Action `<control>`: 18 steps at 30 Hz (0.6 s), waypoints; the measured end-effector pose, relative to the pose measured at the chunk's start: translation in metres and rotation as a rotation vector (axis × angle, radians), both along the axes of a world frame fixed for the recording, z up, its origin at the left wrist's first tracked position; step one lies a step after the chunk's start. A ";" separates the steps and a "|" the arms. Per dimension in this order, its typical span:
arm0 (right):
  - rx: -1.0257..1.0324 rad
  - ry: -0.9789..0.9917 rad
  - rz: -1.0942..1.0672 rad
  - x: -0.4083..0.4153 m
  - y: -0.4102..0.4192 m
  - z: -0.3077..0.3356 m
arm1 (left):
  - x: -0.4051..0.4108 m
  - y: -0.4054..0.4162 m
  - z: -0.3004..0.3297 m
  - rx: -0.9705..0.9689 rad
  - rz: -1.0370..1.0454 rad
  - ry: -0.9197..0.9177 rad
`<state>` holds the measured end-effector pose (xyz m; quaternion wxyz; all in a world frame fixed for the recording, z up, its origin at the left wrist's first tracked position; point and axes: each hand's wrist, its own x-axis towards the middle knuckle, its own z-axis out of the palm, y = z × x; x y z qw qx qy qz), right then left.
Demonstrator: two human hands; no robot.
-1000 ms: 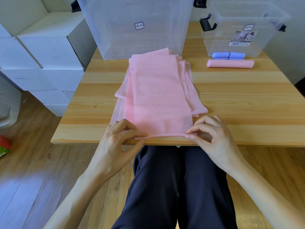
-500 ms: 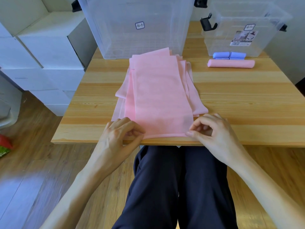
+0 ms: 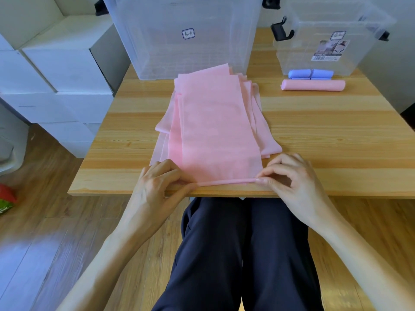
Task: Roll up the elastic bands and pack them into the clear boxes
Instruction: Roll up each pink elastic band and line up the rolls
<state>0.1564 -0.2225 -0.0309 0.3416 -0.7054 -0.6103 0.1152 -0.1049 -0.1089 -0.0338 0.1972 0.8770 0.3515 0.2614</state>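
Pinching the pink band's (image 3: 215,131) thin rolled edge, left hand (image 3: 157,185) and right hand (image 3: 292,180), fingers curled.

Bare forearms, no sleeves showing; dark navy trousers (image 3: 242,254).

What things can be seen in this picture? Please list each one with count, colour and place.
flat elastic bands: a stack, count unclear, pink, table centre
rolled pink band: one, right rear
rolled blue bands: two, before small box
large clear box: one, rear centre
small clear box: one, rear right
table: one, light wood
white boxes: several, stacked left
left hand: pinches near band edge
right hand: pinches same edge
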 end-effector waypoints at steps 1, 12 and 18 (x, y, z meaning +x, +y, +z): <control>-0.025 -0.002 0.005 0.000 -0.001 0.002 | -0.001 -0.001 0.002 -0.004 -0.004 0.010; -0.080 0.088 -0.031 -0.001 0.004 0.009 | 0.002 -0.001 0.003 -0.030 0.019 -0.036; -0.038 0.055 -0.047 -0.002 -0.003 0.005 | 0.003 -0.005 -0.002 0.073 -0.027 -0.008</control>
